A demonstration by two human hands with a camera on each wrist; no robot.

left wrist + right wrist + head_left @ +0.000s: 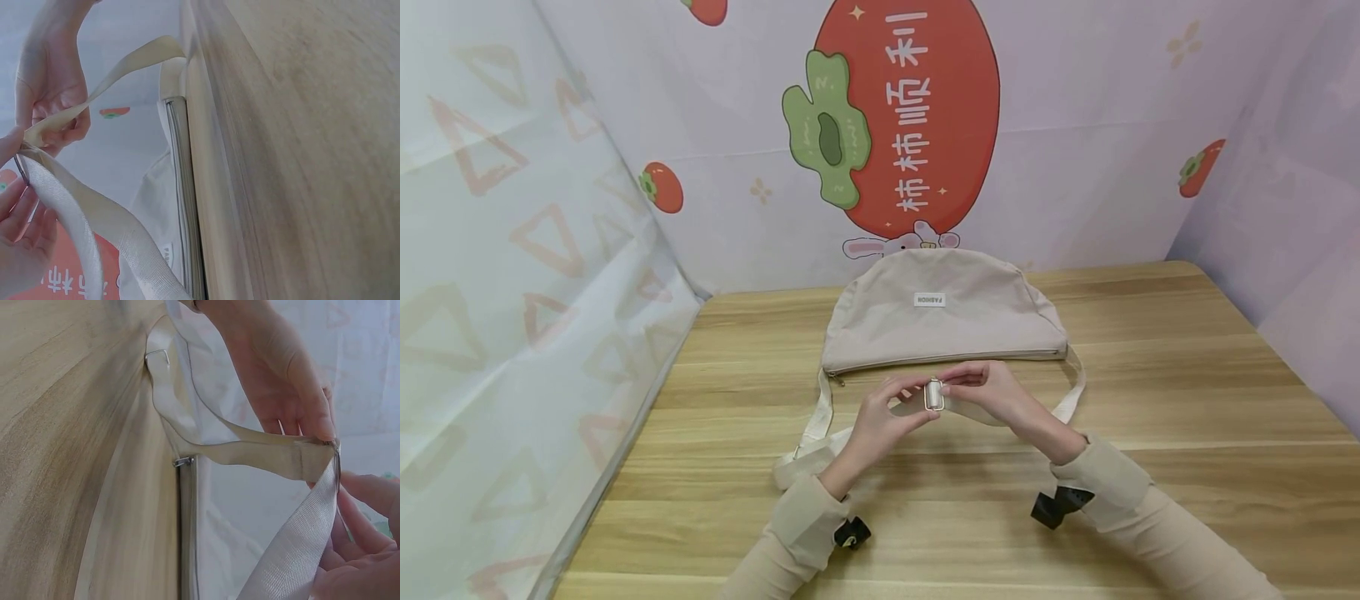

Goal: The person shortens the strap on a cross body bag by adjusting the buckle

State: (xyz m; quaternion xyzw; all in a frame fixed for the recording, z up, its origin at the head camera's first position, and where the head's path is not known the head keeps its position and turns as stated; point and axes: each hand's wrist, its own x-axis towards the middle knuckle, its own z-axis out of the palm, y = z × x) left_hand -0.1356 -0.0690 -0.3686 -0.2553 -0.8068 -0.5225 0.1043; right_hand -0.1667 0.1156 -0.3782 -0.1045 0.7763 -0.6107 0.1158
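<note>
A metal slider buckle (934, 395) with pale webbing through it is held up between both hands, in front of a beige handbag (947, 325). My left hand (876, 425) pinches the buckle, thumb at its lower edge and fingers at its upper edge. From the other side my right hand (1000, 398) pinches the bag strap (287, 537) where it passes through the buckle. In the right wrist view the left thumb presses a stitched strap end beside the buckle. The strap hangs in loops from both ends of the bag. Part of the webbing is hidden behind the fingers.
The handbag lies on a wooden table (940, 533), its zipper edge toward me and a zipper pull (183, 462) at the left end. A second metal ring (159, 356) sits on the left strap. A printed curtain (1075, 150) rises behind the table.
</note>
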